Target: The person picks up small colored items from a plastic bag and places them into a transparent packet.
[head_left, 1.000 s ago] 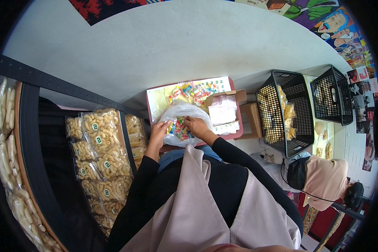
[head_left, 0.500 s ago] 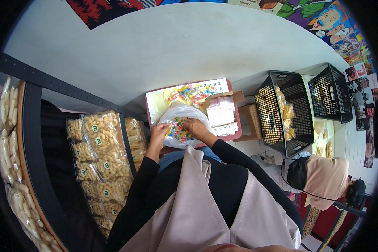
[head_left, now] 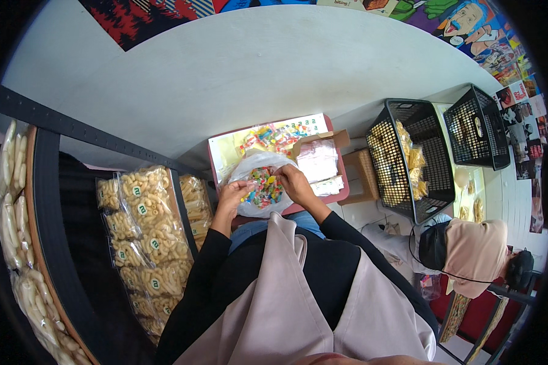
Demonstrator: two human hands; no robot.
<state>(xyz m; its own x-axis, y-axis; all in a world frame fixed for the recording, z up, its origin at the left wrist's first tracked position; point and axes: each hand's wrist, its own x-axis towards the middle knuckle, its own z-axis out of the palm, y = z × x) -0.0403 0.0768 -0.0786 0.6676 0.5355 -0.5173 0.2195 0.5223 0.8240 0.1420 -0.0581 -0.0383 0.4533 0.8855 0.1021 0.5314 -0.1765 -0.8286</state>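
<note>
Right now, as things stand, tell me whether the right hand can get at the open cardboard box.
Probably yes: the right hand is over the white plastic bag, close beside the cardboard box, and nothing visible blocks the way across.

The smooth white wall (head_left: 225,67) is lit softly and evenly, but its edge is bent strongly by the fisheye distortion. Small glints are thrown from the clear plastic bags of curled pale snacks (head_left: 152,213). Below the black metal shelf beam (head_left: 42,111), details are swallowed by darkness. The corners are blackened.
</note>
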